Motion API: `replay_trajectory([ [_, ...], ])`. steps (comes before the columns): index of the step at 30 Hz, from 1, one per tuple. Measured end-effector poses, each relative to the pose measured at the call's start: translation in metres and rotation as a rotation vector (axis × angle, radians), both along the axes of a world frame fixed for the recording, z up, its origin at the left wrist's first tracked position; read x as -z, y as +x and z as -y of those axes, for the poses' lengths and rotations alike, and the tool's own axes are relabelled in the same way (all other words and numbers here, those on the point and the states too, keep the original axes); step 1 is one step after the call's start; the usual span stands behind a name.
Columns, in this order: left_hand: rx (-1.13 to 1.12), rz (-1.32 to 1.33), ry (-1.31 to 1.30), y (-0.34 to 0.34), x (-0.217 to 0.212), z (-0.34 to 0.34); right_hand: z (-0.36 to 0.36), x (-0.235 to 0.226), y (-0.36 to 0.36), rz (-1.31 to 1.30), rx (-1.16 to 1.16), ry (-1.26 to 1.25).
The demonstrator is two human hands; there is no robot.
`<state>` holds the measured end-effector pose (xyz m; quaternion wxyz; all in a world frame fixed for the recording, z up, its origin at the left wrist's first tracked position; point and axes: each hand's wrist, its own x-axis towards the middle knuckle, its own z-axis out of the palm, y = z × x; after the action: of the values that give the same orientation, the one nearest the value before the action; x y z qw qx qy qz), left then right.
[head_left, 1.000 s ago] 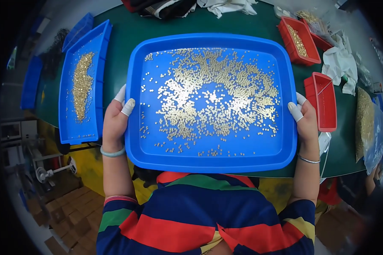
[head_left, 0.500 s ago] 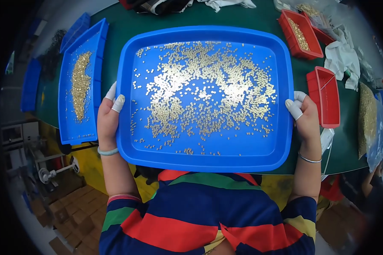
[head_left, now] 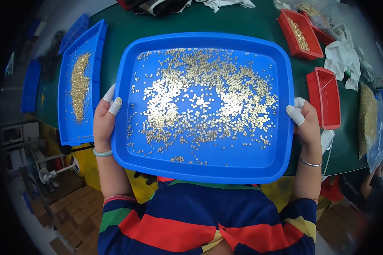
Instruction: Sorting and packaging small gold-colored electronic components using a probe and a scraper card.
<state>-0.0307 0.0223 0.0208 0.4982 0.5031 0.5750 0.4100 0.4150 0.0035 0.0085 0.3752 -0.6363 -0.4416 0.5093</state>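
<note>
A large blue tray (head_left: 242, 155) is held up in front of me between both hands. Over its floor lie a great many small gold-coloured round pieces (head_left: 200, 63), spread thickly in a ring with a thinner patch in the middle. My left hand (head_left: 104, 121) grips the left side, its thumb on the rim and its other fingers largely hidden beneath. On the opposite side my right hand (head_left: 307, 121) holds the rim the same way. White finger covers (head_left: 294, 114) sit on the thumb and fingertips of each hand.
On the green table (head_left: 259, 19), a blue tray (head_left: 94, 76) at left holds a gold heap (head_left: 79, 85). To the right are a red bin (head_left: 291, 38) with gold pieces, another red bin (head_left: 327, 102), a white cloth (head_left: 342, 57) and a filled plastic bag (head_left: 367, 123).
The held tray has come slightly nearer to my body and tilted a little, its left side lower. The gold pieces have shifted slightly within it. Both hands keep their hold.
</note>
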Motion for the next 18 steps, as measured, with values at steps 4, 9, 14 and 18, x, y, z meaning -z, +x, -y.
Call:
replay_trajectory([
  [4,0.018,0.021,0.049,0.0,0.0,-0.012,-0.01,-0.003,-0.006,0.003,0.026,0.023],
  [9,-0.005,0.018,0.019,0.022,0.023,-0.007,0.0,0.019,0.029,0.026,-0.06,-0.005],
  [14,0.048,0.01,0.08,0.065,0.04,-0.009,-0.014,0.04,0.058,-0.095,0.126,0.12],
  [18,0.008,0.012,0.007,0.043,0.029,-0.017,-0.01,0.026,0.05,0.041,-0.061,0.033],
])
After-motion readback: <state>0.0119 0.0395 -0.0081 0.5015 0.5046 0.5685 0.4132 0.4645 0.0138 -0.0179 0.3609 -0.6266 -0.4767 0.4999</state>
